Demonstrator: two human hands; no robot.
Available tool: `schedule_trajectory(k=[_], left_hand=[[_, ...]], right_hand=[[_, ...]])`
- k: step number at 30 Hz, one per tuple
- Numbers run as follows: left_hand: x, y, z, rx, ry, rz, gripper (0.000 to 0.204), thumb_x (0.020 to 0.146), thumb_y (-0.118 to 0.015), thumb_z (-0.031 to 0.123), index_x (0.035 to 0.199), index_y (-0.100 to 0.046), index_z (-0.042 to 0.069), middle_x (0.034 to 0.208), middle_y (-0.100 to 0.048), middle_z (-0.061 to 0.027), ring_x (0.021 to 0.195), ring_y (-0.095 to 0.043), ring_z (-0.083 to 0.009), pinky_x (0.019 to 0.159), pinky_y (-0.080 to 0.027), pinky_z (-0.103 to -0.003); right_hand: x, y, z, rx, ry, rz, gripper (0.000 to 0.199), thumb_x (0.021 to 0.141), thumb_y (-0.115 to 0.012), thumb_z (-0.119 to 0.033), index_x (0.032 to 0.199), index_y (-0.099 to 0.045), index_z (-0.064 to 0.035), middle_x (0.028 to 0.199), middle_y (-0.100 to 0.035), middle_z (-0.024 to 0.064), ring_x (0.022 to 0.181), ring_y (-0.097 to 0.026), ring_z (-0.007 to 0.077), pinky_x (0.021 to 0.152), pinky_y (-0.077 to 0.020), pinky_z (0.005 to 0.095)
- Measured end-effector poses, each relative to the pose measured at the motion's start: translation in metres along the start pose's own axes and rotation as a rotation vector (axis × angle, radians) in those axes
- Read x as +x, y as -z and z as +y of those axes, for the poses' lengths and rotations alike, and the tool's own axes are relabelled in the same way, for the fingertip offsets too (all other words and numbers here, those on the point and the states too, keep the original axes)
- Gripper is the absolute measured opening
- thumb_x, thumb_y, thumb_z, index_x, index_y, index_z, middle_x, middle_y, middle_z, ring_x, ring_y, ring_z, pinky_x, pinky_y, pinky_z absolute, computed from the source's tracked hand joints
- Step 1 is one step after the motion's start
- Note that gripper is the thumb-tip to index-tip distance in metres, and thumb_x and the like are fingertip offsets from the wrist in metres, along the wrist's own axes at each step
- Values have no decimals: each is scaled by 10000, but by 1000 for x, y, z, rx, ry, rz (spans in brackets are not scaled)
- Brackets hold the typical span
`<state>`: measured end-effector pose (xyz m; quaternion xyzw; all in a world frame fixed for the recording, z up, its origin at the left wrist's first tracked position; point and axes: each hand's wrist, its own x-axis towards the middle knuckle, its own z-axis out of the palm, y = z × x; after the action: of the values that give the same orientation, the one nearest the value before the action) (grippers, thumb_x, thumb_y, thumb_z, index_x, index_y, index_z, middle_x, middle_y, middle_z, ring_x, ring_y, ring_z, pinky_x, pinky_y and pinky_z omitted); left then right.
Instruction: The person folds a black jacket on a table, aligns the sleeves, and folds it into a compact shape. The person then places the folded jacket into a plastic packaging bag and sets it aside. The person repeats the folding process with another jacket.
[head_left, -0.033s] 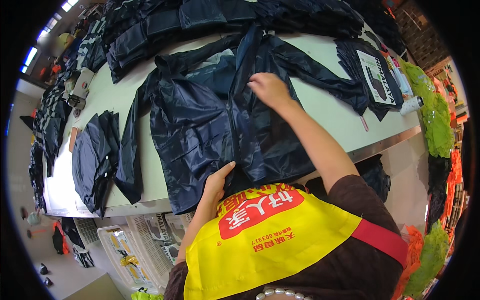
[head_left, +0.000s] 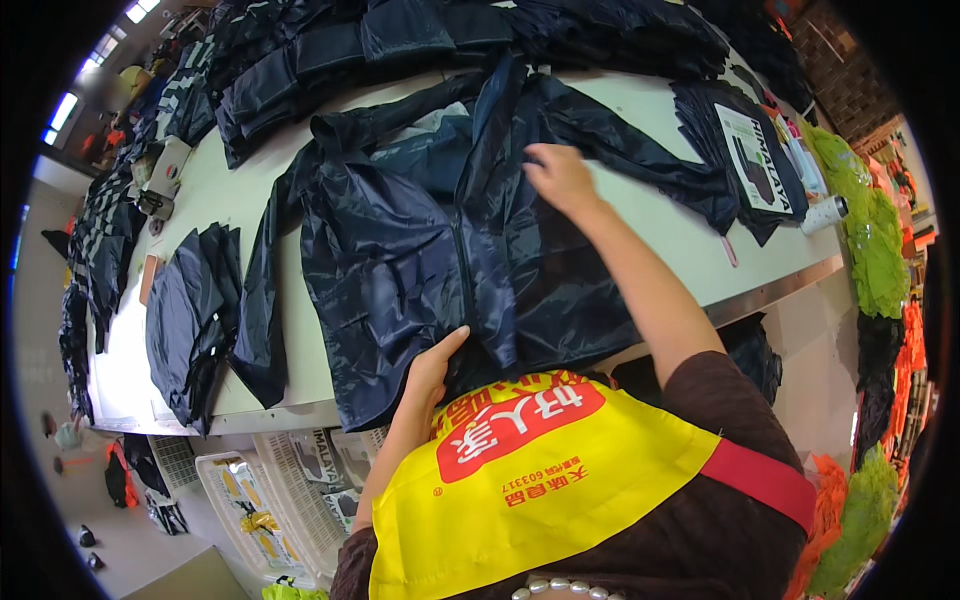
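A shiny dark navy jacket (head_left: 390, 235) lies spread on the white table, front up, collar away from me and sleeves out to both sides. Its zip runs down the middle, partly undone, and the upper front gapes. Near the bottom of the zip, my left hand (head_left: 428, 372) grips the front, thumb on top and the other fingers hidden. On the upper right front panel is my right hand (head_left: 562, 180), fingers curled closed against the cloth. How much fabric they pinch is hard to see.
Folded dark garments (head_left: 370, 45) line the table's far side. More dark cloth (head_left: 190, 320) lies at left. A packaged garment (head_left: 750, 160) and a white thread spool (head_left: 824, 213) sit at right. Below the table edge stands a white plastic basket (head_left: 215, 480); lime-green cloth (head_left: 870, 240) hangs at right.
My right hand has shifted a little to the right, and the jacket's right front panel now spreads wider. My left hand stays almost where it was.
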<state>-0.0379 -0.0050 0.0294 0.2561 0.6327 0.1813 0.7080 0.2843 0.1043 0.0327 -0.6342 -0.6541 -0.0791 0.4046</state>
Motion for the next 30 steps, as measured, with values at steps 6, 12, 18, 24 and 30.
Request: schedule_trajectory(k=[6, 12, 18, 24, 30], left_hand=[[49, 20, -7, 77, 31, -54, 559, 722, -748, 354, 1092, -622, -45, 1077, -643, -150, 961, -605, -255, 899, -436, -302], [93, 100, 66, 463, -133, 302, 493, 766, -675, 433, 1060, -671, 37, 1045, -659, -119, 962, -589, -292, 859, -430, -457], [159, 236, 117, 1000, -370, 599, 501, 798, -640, 369, 1134, -606, -2, 1183, -586, -226, 1107, -550, -358, 917, -428, -381], [141, 235, 119, 859, -568, 462, 500, 690, -715, 168, 1136, -588, -18, 1075, -641, -202, 988, -610, -330, 859, -459, -361], [71, 191, 117, 703, -603, 265, 451, 688, -678, 120, 1107, -598, -28, 1007, -649, -90, 893, -606, -201, 811, -464, -304]], right_hand=[[-96, 107, 213, -1192, -120, -262, 228, 862, -472, -135, 1053, -596, -122, 1182, -575, 101, 1165, -476, 264, 957, -292, 536], [-19, 181, 144, -642, 116, -188, 341, 789, -498, -6, 1096, -598, -113, 800, -545, 113, 729, -585, 340, 687, -474, 420], [-112, 252, -12, -470, -115, -1022, 374, 789, -518, -50, 1144, -553, -164, 872, -556, 145, 780, -602, 370, 667, -505, 454], [-208, 235, -77, -177, -429, -1692, 234, 803, -611, -261, 947, -636, -78, 913, -649, 173, 844, -621, 353, 739, -509, 434], [-87, 85, -94, 234, -185, -377, 302, 858, -492, -48, 1129, -525, 81, 1093, -560, 279, 991, -571, 399, 870, -465, 394]])
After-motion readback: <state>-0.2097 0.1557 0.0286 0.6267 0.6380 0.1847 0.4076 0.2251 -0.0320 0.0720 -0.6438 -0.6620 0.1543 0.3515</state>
